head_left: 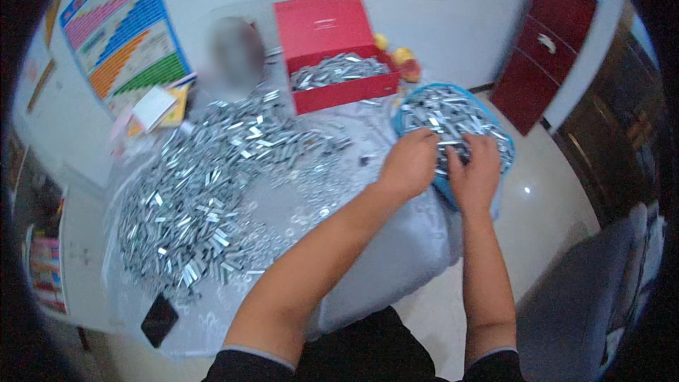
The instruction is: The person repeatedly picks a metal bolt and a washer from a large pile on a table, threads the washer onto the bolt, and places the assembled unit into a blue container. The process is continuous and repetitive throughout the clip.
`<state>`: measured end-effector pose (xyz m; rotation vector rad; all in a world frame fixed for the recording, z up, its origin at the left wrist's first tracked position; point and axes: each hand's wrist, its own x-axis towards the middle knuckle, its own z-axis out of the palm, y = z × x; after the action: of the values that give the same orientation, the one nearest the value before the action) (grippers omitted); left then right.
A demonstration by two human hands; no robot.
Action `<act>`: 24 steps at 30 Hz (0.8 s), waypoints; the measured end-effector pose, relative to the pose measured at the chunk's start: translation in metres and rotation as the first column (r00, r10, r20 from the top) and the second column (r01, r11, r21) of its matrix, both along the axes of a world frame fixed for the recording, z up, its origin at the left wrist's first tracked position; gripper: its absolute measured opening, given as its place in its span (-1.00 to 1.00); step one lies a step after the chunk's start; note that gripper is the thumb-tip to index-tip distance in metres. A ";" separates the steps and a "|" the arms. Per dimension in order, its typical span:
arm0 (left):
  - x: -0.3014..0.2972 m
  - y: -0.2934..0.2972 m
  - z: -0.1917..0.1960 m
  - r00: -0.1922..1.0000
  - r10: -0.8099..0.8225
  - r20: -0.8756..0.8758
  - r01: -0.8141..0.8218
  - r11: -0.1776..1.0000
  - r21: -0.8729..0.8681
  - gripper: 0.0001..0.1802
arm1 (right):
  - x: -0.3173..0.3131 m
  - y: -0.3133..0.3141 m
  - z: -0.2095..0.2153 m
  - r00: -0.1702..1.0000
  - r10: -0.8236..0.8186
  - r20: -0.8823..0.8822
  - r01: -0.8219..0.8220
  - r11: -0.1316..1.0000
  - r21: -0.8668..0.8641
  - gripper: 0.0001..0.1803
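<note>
A blue-rimmed basket [511,145] at the right edge of the table is heaped with small silvery metal pieces [442,102]. Both of my hands are at its near side, fingertips among the pieces. My left hand [412,160] has its fingers curled together and closed on some metal pieces, though the grip is partly hidden. Beside it, my right hand [475,173] bends over the heap with thumb and fingers apart; no piece shows clearly between them. Across the left of the table spreads a large loose pile of similar metal pieces [191,198].
An open red box [346,95] holding more metal pieces stands at the back. Small rings or clear bits [311,184] lie mid-table. A dark flat object [160,320] rests at the front left, with papers [154,107] behind. At right stands a grey chair [580,297].
</note>
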<state>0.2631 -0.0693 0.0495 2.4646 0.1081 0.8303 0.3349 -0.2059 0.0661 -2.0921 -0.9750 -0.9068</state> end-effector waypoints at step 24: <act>-0.282 0.077 -0.015 0.741 0.664 -0.099 -0.670 0.723 -0.170 -0.74 | -0.084 0.099 -0.007 0.923 0.378 -0.074 -0.380 0.925 -0.011 -0.80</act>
<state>-0.0187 0.0082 0.0346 2.2385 1.1018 1.0009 0.2512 -0.1072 0.0593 -1.8484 -1.3020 -0.6192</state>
